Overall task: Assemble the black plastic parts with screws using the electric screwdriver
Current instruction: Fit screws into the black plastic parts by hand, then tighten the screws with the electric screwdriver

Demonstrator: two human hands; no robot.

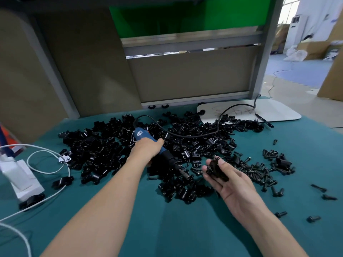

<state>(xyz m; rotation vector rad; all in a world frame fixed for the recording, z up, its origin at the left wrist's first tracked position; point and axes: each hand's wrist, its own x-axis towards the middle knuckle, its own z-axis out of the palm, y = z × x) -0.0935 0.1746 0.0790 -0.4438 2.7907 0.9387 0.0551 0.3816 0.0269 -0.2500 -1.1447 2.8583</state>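
— Which step is the person on?

— Judging by the hands, bringing tool and workpiece together. The left hand has its fingers wrapped round the blue body of the electric screwdriver, whose dark tip slants down to the right. The right hand lies palm up just beside that tip, thumb and fingertips pinching a black plastic part.

— Is a screw already in it?

— That cannot be told; the part is a glossy, dark, blurred lump.

— So what does the next move call for?

— Probably lining the bit up square with the part's hole and holding the part steady against the twist.

— And the supplies?

— The heap of black parts spreads over the green cloth beyond and left of the hands, with the black cord looping across it. Loose screws lie scattered to the right.
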